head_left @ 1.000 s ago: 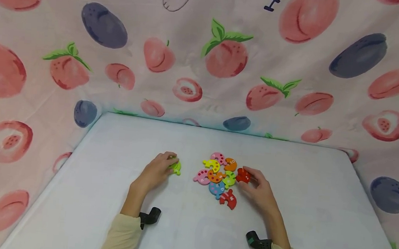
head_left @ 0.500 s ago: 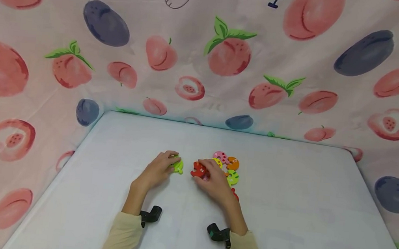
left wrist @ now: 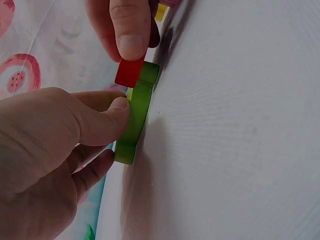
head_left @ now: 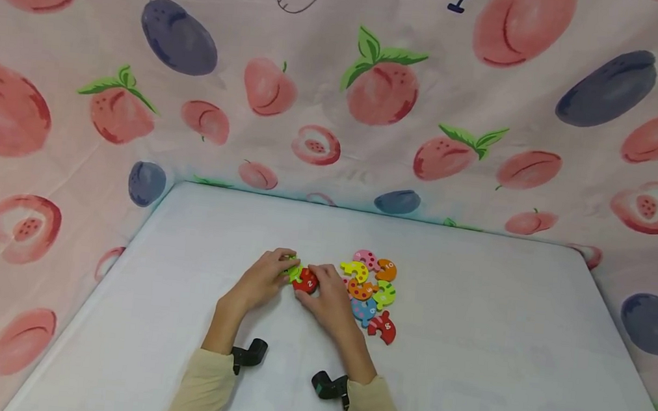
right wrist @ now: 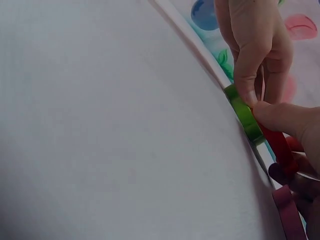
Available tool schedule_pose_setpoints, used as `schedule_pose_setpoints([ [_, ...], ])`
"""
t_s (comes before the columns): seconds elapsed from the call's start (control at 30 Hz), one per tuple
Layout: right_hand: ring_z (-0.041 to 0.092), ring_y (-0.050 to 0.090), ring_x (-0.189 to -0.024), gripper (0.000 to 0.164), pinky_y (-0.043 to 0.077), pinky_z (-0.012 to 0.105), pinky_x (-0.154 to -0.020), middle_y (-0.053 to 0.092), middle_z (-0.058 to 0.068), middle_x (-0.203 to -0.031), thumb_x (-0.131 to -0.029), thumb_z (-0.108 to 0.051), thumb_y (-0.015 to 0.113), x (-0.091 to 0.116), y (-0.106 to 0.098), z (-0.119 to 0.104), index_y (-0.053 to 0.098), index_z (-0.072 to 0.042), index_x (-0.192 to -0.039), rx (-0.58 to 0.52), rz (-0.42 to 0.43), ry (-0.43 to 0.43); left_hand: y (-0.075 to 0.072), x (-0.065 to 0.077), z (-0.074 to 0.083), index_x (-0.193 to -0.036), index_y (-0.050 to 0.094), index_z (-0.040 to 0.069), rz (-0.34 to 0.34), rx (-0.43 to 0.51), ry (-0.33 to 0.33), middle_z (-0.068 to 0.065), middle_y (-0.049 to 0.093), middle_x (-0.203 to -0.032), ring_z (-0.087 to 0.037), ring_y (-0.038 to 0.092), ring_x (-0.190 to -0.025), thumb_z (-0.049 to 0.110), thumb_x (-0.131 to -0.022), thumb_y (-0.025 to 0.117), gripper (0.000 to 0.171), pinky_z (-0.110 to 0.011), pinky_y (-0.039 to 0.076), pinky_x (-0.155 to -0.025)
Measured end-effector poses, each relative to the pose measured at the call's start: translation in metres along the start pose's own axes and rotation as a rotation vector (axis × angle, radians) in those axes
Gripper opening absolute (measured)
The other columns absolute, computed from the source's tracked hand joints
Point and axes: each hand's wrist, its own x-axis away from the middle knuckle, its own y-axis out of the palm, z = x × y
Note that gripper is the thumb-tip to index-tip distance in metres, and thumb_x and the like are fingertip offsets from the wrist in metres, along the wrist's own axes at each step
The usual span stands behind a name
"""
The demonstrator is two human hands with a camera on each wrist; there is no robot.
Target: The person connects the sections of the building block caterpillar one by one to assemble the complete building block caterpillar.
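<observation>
My left hand [head_left: 260, 281] pinches a green puzzle piece [left wrist: 136, 117] on the white table, thumb against its near side. A red puzzle piece [head_left: 305, 282] marked 2 is in my right hand [head_left: 329, 300], between thumb and fingers. The red piece meets the green one's right side in the head view. Seen from the left wrist, its lower end overlaps the green piece's upper end and sits slightly higher. From the right wrist, both thumbs come close together where the green and red edges meet. Curled fingers hide part of each piece.
Right of my right hand lies a cluster of numbered puzzle pieces: yellow [head_left: 355, 271], blue [head_left: 363, 310], red [head_left: 383, 328], lime green [head_left: 384, 294], and several others. A pink piece [right wrist: 289, 212] lies close beside the right fingers. Fruit-printed cloth [head_left: 317, 67] rises behind the table [head_left: 500, 325].
My right hand has carried the red piece leftward from the cluster's right side, across it, to the green piece. My left hand has stayed in place with the green piece.
</observation>
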Motion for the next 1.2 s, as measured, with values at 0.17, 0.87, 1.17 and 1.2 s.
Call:
schedule_pose_setpoints([
  [0.17,0.024,0.058,-0.110,0.057,0.054,0.039,-0.096,0.057,0.011,-0.120,-0.081,-0.033,0.078,0.0007,0.0044,-0.0006,0.058,-0.011,-0.130,0.036,0.050,0.001,-0.0012,0.0002,0.0012,-0.133,0.060,0.009,0.004,0.005,0.009,-0.008,0.050,-0.143,-0.028,0.047,-0.131,0.008,-0.092,0.063,0.040,-0.045,0.042,-0.111],
  [0.87,0.022,0.056,-0.109,0.055,0.054,0.039,-0.094,0.058,0.009,-0.117,-0.081,-0.035,0.078,0.0019,0.0105,0.0012,0.059,-0.011,-0.126,0.091,0.087,0.000,0.0005,-0.0005,0.0013,-0.132,0.060,0.009,0.005,-0.003,0.008,-0.009,0.051,-0.143,-0.029,0.047,-0.131,0.009,-0.093,0.063,0.040,-0.045,0.041,-0.111],
  [1.17,0.023,0.057,-0.109,0.055,0.054,0.039,-0.093,0.059,0.009,-0.118,-0.080,-0.036,0.079,0.0019,0.0105,0.0013,0.060,-0.011,-0.126,0.112,0.090,-0.005,0.0000,0.0008,0.0030,-0.131,0.061,0.008,0.019,-0.008,0.017,-0.010,0.052,-0.141,-0.029,0.048,-0.129,0.011,-0.093,0.063,0.039,-0.045,0.042,-0.110],
  [1.2,0.023,0.057,-0.109,0.055,0.054,0.039,-0.093,0.059,0.009,-0.118,-0.080,-0.036,0.079,0.0019,0.0103,0.0012,0.060,-0.011,-0.126,0.113,0.089,-0.005,-0.0003,0.0007,0.0031,-0.131,0.061,0.007,0.019,-0.006,0.018,-0.010,0.052,-0.141,-0.029,0.048,-0.129,0.012,-0.093,0.063,0.039,-0.045,0.042,-0.110],
])
